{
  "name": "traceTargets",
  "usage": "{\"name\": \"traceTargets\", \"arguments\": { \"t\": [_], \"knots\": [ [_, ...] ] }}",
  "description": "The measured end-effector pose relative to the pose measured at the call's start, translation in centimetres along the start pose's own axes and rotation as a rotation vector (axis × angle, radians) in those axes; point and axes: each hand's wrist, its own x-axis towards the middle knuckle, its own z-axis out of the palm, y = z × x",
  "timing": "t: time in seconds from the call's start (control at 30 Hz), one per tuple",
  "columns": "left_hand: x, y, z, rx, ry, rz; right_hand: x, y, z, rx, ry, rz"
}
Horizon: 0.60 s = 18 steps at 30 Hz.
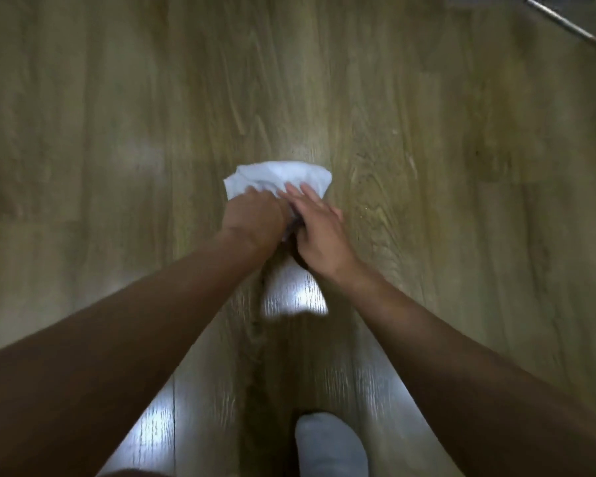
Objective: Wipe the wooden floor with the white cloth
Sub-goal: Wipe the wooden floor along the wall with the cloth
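Since pretty much the whole frame is taken up by the wooden floor (pixel 117 132), that gets mentioned first. Greenish-brown planks are seen, with glossy light patches (pixel 295 301) in the lower middle. Whether that's wet or just reflective can't be told.

The left forearm (pixel 135 325) and right forearm (pixel 444 332) are stretched in from the lower corners and brought together at the centre, probably so weight can be leaned onto one spot.

The white cloth (pixel 279 173) is found right at the centre of the frame, bunched up and pressed against the boards, its far edge fanned out above the hands.

The left hand (pixel 255 215) is clamped on the cloth's near-left part, fingers curled into the fabric, likely so the wad is kept from slipping. The fingertips are buried, so nothing more can be said of them. The right hand (pixel 319 232) is laid just beside it, fingers straight and close together on top of the cloth, seemingly for pressure rather than grip.

A grey-socked foot (pixel 331 445) is seen at the bottom edge, presumably planted for balance. A thin metal rod (pixel 572 27) is caught in the upper right corner, well apart from everything.
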Motion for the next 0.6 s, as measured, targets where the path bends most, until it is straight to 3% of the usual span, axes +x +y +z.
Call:
{"name": "traceTargets", "arguments": {
  "t": [0.17, 0.3, 0.43, 0.6],
  "knots": [
    [0.9, 3.6, -0.2, 0.026, 0.061, 0.149, -2.1, 4.5, -3.5, -0.089, 0.104, 0.056],
    [3.1, 3.2, -1.0, -0.065, 0.093, 0.047, 2.4, 2.5, -4.2, -0.145, 0.04, 0.157],
    [1.9, 4.5, -1.2, -0.127, 0.129, 0.05, -0.6, 2.4, -3.6, -0.311, 0.027, 0.048],
    [1.6, 8.9, -0.4, 0.078, 0.052, 0.224, -4.2, 6.1, -6.1, -0.378, 0.055, 0.147]
  ]
}}
